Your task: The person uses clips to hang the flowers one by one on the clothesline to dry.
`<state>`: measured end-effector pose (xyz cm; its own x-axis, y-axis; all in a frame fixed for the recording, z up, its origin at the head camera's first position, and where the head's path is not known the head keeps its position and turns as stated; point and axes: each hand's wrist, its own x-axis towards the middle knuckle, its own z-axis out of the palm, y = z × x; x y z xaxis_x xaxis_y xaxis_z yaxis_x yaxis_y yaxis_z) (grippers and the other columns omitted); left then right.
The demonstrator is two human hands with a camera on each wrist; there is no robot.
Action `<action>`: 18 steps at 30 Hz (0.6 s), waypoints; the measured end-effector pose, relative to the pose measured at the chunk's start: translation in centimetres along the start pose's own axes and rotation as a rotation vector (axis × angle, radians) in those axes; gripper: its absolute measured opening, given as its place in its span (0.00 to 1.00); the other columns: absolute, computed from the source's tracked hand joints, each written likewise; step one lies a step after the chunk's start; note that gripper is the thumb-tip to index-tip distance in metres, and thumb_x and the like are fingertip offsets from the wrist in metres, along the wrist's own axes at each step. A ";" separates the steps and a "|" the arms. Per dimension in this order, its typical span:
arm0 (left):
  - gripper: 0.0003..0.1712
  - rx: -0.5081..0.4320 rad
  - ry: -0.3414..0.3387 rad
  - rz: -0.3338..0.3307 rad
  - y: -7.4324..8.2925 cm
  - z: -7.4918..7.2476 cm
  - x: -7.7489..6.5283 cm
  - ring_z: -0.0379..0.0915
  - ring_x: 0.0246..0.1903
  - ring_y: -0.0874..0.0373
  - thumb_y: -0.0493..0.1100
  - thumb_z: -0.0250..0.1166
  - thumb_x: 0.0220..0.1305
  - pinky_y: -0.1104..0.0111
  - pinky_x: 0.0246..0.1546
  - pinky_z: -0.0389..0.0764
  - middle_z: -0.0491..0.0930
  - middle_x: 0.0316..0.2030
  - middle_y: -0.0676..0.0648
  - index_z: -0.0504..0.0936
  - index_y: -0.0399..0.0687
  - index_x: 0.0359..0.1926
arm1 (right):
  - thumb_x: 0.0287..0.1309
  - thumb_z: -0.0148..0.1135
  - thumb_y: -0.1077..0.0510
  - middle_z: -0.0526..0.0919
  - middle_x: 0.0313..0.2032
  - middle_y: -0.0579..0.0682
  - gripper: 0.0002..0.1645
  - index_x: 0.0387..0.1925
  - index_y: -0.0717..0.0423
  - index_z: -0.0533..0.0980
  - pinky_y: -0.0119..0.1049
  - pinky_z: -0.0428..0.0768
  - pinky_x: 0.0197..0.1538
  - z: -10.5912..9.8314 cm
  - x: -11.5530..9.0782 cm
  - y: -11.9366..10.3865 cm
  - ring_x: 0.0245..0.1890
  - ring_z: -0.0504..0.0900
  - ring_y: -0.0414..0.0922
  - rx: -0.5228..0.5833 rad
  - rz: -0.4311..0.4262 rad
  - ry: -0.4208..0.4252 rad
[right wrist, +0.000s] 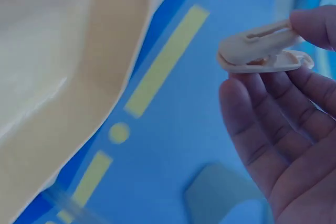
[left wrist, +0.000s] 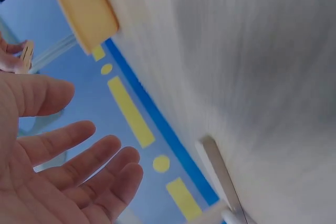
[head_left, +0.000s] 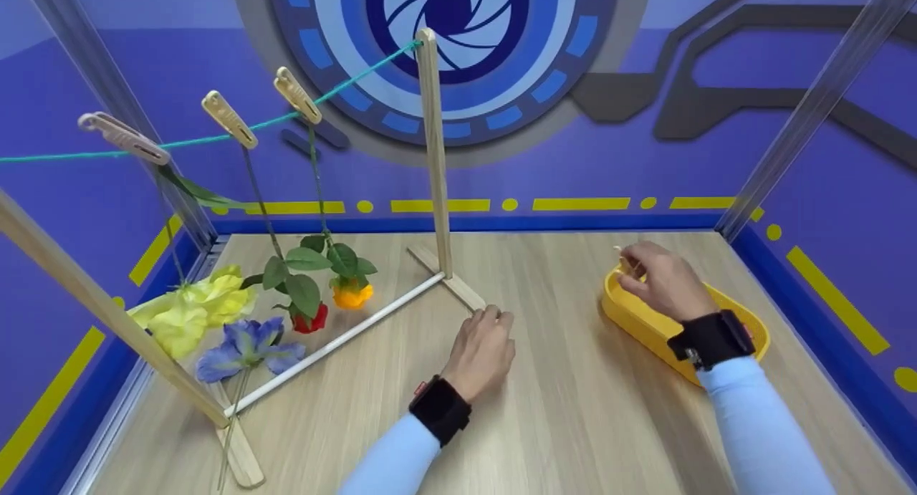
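Observation:
My right hand (head_left: 666,280) pinches a beige clothespin (right wrist: 262,51) between thumb and fingers, above the far end of a yellow basket (head_left: 645,341). My left hand (head_left: 481,352) hovers near the wooden stand's right foot (head_left: 466,293), its fingers loosely bent and holding nothing, as the left wrist view shows. On the green string (head_left: 365,74), three clothespins (head_left: 229,119) clip stems upside down: a yellow flower (head_left: 208,309), a red rose (head_left: 309,319) and an orange rose (head_left: 351,294). A blue-purple flower (head_left: 247,346) lies at the stand's left side, its stem over the left foot.
The stand has two wooden posts (head_left: 433,151), joined low down by a white rod (head_left: 337,343). Purple-blue printed panels (head_left: 537,158) enclose the wooden tabletop (head_left: 559,409) at the back and sides. A metal corner post (head_left: 788,137) rises behind the basket.

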<state>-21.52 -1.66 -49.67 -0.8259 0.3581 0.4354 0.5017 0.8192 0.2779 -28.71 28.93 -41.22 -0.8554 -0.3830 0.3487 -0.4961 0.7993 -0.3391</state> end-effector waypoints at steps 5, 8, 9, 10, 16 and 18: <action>0.14 -0.095 0.001 -0.062 -1.0 -1.8 -1.4 0.79 0.43 0.48 0.38 0.68 0.66 0.59 0.44 0.82 0.81 0.45 0.41 0.83 0.35 0.50 | 0.59 0.74 0.65 0.81 0.33 0.52 0.12 0.44 0.60 0.80 0.37 0.82 0.35 1.8 -1.2 -3.2 0.32 0.80 0.46 0.062 -0.125 0.121; 0.17 -0.209 -0.041 -0.103 -1.4 -2.9 -2.3 0.79 0.48 0.48 0.39 0.67 0.68 0.58 0.49 0.82 0.82 0.49 0.41 0.82 0.35 0.55 | 0.58 0.74 0.66 0.82 0.33 0.50 0.13 0.44 0.59 0.81 0.31 0.83 0.34 3.0 -1.9 -5.1 0.31 0.82 0.42 0.137 -0.199 0.166; 0.18 -0.251 -0.059 -0.115 -1.5 -3.2 -2.6 0.79 0.50 0.48 0.39 0.67 0.69 0.58 0.51 0.81 0.81 0.50 0.41 0.82 0.36 0.57 | 0.58 0.75 0.67 0.83 0.33 0.50 0.14 0.45 0.59 0.82 0.30 0.84 0.33 3.5 -2.1 -5.7 0.32 0.83 0.41 0.169 -0.220 0.174; 0.19 -0.290 -0.076 -0.122 -1.5 -3.5 -2.9 0.78 0.52 0.48 0.40 0.66 0.70 0.58 0.53 0.81 0.81 0.51 0.41 0.81 0.36 0.58 | 0.57 0.74 0.67 0.83 0.34 0.49 0.14 0.45 0.59 0.82 0.30 0.84 0.33 3.9 -2.3 -6.2 0.32 0.84 0.40 0.200 -0.241 0.178; 0.22 -0.434 -0.171 -0.131 -0.8 -4.3 -4.3 0.77 0.57 0.51 0.43 0.65 0.72 0.59 0.56 0.80 0.81 0.56 0.43 0.79 0.39 0.63 | 0.59 0.72 0.69 0.86 0.37 0.47 0.15 0.48 0.58 0.83 0.34 0.87 0.34 6.6 -3.9 -9.1 0.37 0.87 0.43 0.363 -0.293 0.171; 0.23 -0.461 -0.196 -0.136 -0.5 -4.4 -4.6 0.78 0.56 0.52 0.45 0.65 0.73 0.60 0.55 0.80 0.81 0.56 0.44 0.79 0.41 0.64 | 0.59 0.71 0.70 0.86 0.37 0.47 0.16 0.49 0.57 0.83 0.34 0.87 0.35 7.4 -4.4 -9.9 0.37 0.87 0.45 0.415 -0.289 0.167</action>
<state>-16.81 -5.66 -48.08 -0.9022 0.3754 0.2126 0.4109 0.5978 0.6883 -21.12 19.33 -45.88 -0.6564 -0.4548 0.6019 -0.7543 0.4084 -0.5141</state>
